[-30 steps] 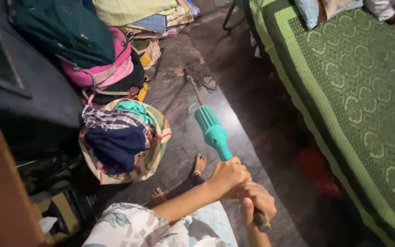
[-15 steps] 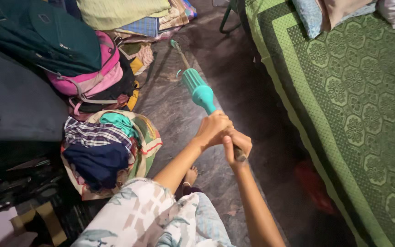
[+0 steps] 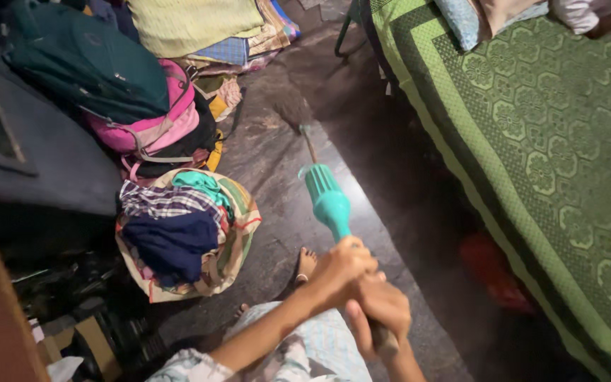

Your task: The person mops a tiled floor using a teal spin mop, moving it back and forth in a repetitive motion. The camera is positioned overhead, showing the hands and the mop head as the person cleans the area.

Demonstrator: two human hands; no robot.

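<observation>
A broom with a teal plastic handle [image 3: 325, 200] points away from me, its bristle end [image 3: 293, 113] low over the dark floor [image 3: 284, 177]. My left hand [image 3: 339, 267] grips the handle just below the teal part. My right hand [image 3: 377, 305] is wrapped around the handle's lower end, right behind the left. My bare foot [image 3: 305, 264] shows on the floor under the hands.
A bed with a green patterned cover [image 3: 532, 148] fills the right side. On the left lie a bundle of clothes in a cloth [image 3: 182, 237], a pink backpack [image 3: 151, 127], a dark green bag [image 3: 86, 64] and folded fabrics [image 3: 192, 25].
The broom and both hands have shifted over the floor between frames, and the view has moved with them. Both hands keep their grip on the handle.
</observation>
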